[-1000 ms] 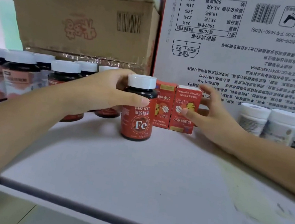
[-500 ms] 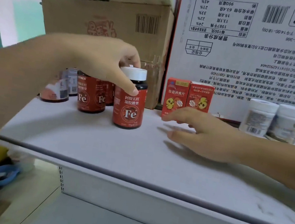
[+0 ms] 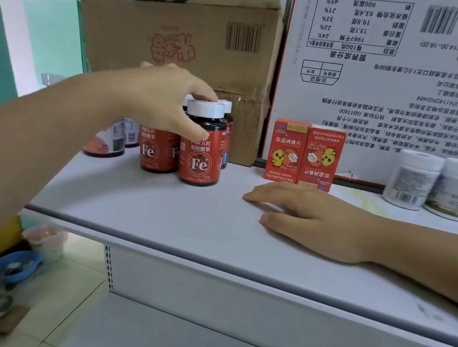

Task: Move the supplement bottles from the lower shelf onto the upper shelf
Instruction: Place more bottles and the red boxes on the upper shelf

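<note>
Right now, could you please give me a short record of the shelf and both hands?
left hand: grips the front bottle by cap and side
front bottle: upright on the upper shelf
right hand: flat on the upper shelf, holding nothing
behind front bottle: other bottles marked Fe
further right: two red boxes, then two white bottles
</note>
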{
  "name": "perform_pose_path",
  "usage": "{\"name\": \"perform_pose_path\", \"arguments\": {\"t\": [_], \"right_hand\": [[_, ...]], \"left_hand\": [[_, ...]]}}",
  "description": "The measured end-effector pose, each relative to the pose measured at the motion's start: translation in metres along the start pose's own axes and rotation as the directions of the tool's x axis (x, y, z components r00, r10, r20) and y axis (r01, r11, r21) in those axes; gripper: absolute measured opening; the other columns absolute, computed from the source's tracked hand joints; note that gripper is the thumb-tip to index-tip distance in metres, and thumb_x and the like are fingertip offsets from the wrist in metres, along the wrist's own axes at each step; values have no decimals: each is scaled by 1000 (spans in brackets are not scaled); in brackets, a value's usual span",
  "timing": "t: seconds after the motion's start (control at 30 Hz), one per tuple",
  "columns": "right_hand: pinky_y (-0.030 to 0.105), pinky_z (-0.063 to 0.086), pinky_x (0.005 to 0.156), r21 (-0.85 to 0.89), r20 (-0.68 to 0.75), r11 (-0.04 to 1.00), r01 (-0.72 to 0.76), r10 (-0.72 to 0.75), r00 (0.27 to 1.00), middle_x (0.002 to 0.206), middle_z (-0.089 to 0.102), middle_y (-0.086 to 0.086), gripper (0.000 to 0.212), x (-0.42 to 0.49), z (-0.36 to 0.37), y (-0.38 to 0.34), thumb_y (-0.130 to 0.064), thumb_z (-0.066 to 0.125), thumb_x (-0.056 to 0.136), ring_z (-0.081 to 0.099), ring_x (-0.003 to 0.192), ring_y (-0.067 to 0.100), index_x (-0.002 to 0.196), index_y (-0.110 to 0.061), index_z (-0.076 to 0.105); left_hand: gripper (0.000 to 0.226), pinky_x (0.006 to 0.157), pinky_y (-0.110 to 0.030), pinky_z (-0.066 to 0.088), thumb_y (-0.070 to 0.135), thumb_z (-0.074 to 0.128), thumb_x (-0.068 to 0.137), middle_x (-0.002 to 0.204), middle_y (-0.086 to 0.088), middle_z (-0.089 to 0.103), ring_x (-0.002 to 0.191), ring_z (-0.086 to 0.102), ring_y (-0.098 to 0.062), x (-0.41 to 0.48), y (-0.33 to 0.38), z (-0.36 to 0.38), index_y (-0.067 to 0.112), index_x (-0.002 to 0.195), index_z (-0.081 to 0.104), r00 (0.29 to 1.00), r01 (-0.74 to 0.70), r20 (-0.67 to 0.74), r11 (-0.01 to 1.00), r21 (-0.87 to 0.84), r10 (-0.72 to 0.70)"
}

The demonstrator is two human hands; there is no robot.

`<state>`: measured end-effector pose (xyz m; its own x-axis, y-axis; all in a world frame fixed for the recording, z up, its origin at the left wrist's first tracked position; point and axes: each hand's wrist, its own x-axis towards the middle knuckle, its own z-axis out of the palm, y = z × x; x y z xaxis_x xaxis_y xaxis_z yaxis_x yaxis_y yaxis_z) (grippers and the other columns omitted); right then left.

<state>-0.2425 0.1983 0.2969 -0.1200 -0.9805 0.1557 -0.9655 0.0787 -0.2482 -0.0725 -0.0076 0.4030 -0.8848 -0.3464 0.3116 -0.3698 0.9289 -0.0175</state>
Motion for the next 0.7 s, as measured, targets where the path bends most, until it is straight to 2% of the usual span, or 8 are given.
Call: {"name": "perform_pose_path", "arguments": {"t": [0.17,0.23,0.33,0.43,0.5,0.57,0.63,0.7], "right_hand": [[24,32,106,-61,28,998,-16,18,999,143,45,-12,41,-4,-7,-9,-40,41,101,41,130,9,141,-35,46],[26,26,114,-167,60,985,-40,51,997,148,40,-16,46,-8,-12,-18,-47,35,100,35,135,4,144,-36,40],[25,27,113,-252,4,962,-110,115,993,146,43,-18,45,-17,-19,-35,-47,38,99,38,133,3,142,-35,44],[25,35,105,-277,-85,933,-230,215,973,138,52,-20,40,-36,-23,-50,-45,43,97,47,126,5,135,-36,53],[26,38,104,-270,-126,913,-307,282,951,135,54,-21,37,-56,-23,-57,-43,45,97,49,122,5,132,-37,55],[27,39,104,-242,-158,896,-373,342,926,134,55,-19,36,-80,-23,-64,-42,45,96,50,121,5,130,-37,57],[28,39,104,-223,-178,879,-421,388,904,135,56,-17,37,-105,-24,-69,-41,44,96,50,121,7,130,-35,57],[30,39,103,-222,-201,857,-465,426,882,134,56,-15,35,-133,-27,-72,-41,45,98,51,119,8,129,-35,58]], "left_hand": [[54,97,-46,39,59,56,65,109,16,67,107,56,-17,-10,-4,1,45,117,58,1000,-6,6,999,-42,6],[52,95,-47,46,58,59,70,116,14,66,110,58,-18,-13,-7,3,44,120,57,999,-34,-7,996,-77,33],[69,106,-42,39,45,71,81,146,4,48,132,45,-20,-18,-10,10,29,143,44,982,-103,-164,992,-76,89],[50,88,-29,38,37,70,83,123,4,57,110,52,-15,-37,2,13,24,130,55,901,-293,-366,949,-118,233],[40,81,-31,43,45,65,83,110,10,60,97,55,-12,-49,13,15,29,119,59,916,-342,-265,932,-119,302],[42,87,-34,50,56,60,80,108,15,63,96,59,-8,-60,25,20,35,117,59,943,-331,-7,937,-109,332],[48,94,-35,50,62,57,79,112,19,61,101,60,-4,-70,38,26,39,121,56,927,-312,179,943,-115,328],[51,97,-35,49,65,56,78,115,20,58,105,59,-2,-78,49,29,41,123,55,918,-299,229,944,-138,324]]}}
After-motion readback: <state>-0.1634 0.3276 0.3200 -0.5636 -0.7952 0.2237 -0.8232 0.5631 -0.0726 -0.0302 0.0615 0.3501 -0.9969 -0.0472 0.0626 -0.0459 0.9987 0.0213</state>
